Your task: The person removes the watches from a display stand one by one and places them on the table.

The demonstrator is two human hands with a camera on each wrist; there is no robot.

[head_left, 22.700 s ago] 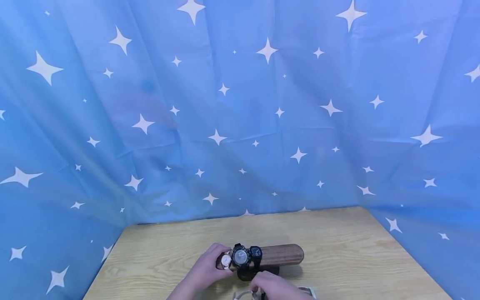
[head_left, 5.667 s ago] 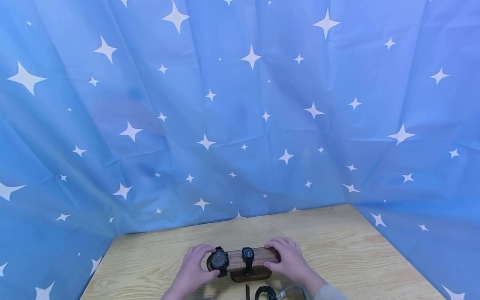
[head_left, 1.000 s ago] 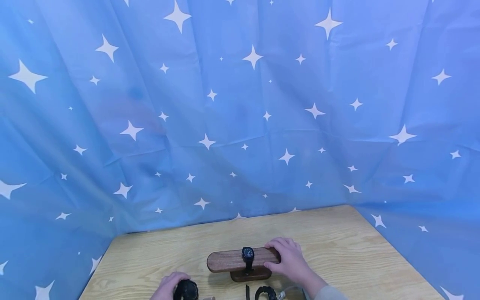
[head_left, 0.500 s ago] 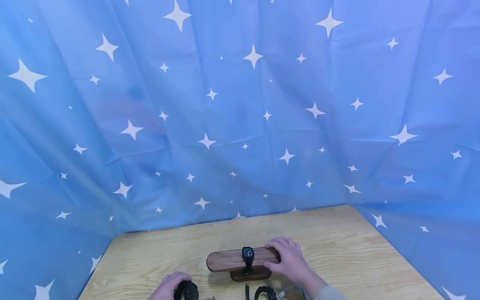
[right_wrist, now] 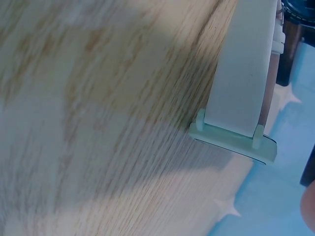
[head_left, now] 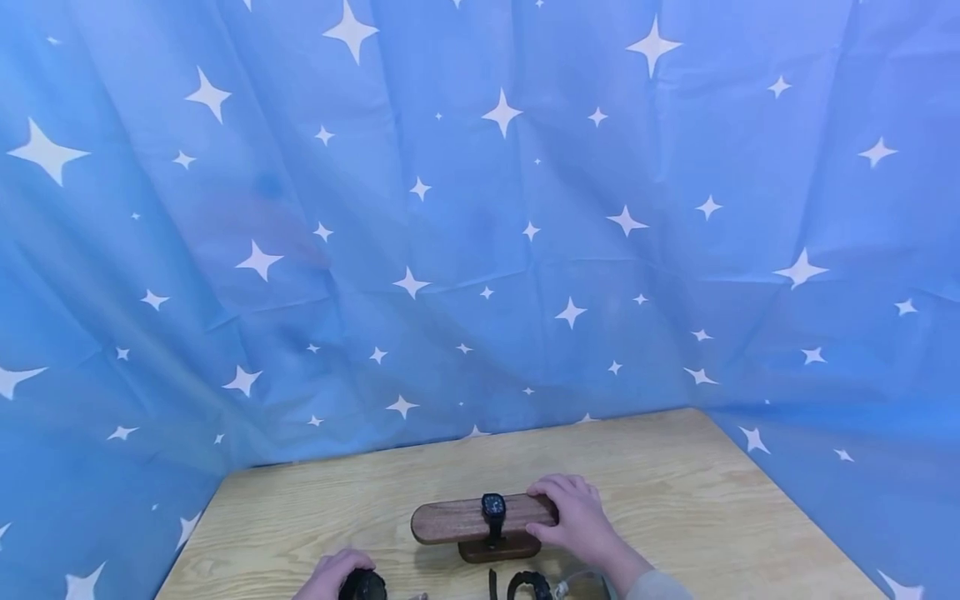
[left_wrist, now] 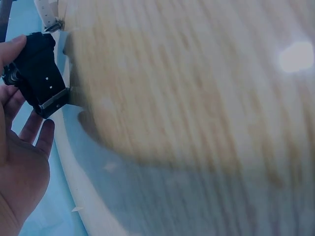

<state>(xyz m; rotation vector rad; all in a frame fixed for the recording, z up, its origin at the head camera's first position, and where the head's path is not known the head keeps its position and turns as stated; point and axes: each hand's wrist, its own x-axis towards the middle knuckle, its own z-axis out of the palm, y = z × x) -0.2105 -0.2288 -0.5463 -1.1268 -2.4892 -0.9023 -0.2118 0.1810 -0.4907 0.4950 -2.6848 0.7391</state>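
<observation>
My left hand (head_left: pixel 333 575) is low at the bottom edge of the head view and holds a chunky black wristwatch (head_left: pixel 363 586). In the left wrist view its thumb and fingers pinch that watch, whose holed black strap (left_wrist: pixel 47 78) faces the camera. My right hand (head_left: pixel 573 517) grips the right end of a brown wooden watch stand (head_left: pixel 446 522), thumb in front and fingers over the top. A square-faced black watch (head_left: pixel 494 506) is strapped round the bar near its middle. Only a fingertip (right_wrist: pixel 309 206) of the right hand shows in the right wrist view.
In front of the stand lie a curved black watch (head_left: pixel 530 582) and an upright black strap end (head_left: pixel 492 583), cut off by the frame. A white panel (right_wrist: pixel 243 69) with a pale green edge (right_wrist: pixel 234 140) is near the right wrist. Starry blue cloth (head_left: pixel 480 250) walls the wooden table (head_left: pixel 315 500).
A white watch has left the bar since the oldest frame. The chunky black watch has come off its left end with my left hand, down and left. The right hand keeps its grip.
</observation>
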